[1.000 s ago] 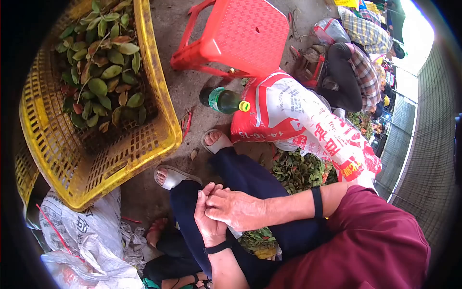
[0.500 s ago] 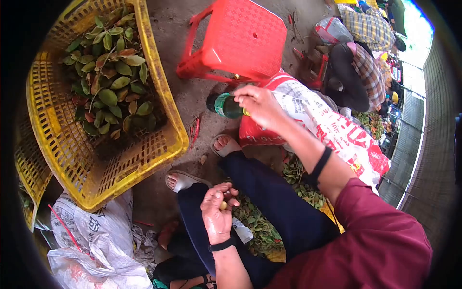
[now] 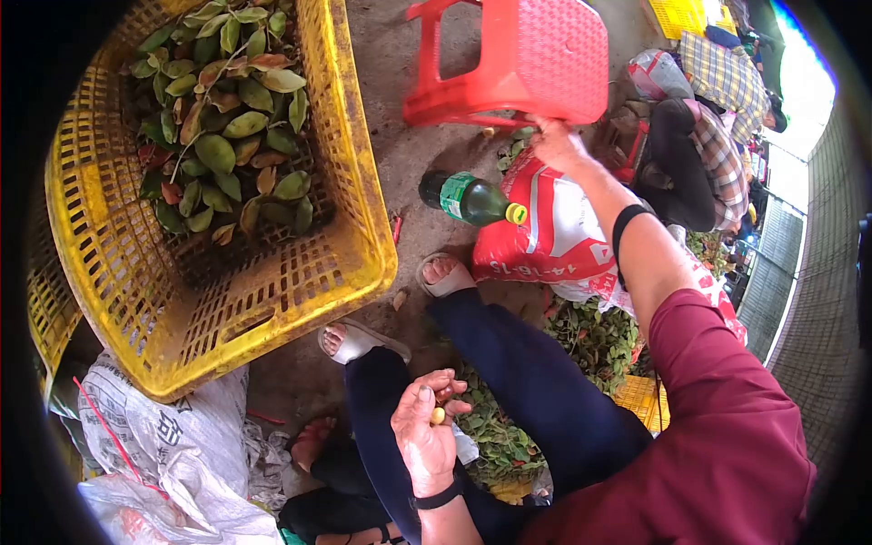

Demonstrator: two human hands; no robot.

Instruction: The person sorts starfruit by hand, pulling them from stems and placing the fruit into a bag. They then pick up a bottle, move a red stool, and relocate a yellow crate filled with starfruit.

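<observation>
My left hand (image 3: 429, 427) is palm up with fingers curled around a small round yellowish piece (image 3: 438, 415) and a brownish one beside it. My right hand (image 3: 556, 143), slightly blurred, has its fingers hooked on the lower edge of a red plastic stool (image 3: 554, 54). Below the stool, a dark green bottle (image 3: 472, 199) with a yellow cap lies on its side, apart from both hands. The cap end is beside a red and white sack (image 3: 536, 213).
A yellow crate (image 3: 359, 182) of leaves stands at the left, with white sacks (image 3: 163, 418) below it. Leafy stems (image 3: 500, 436) lie between my legs. Seated people (image 3: 690, 154) are at upper right. Another person's foot (image 3: 313, 440) shows at lower left.
My right hand has left the bottle's cap end and taken hold of the stool, which has shifted up and right. My left hand keeps its small pieces. The whole view has shifted slightly.
</observation>
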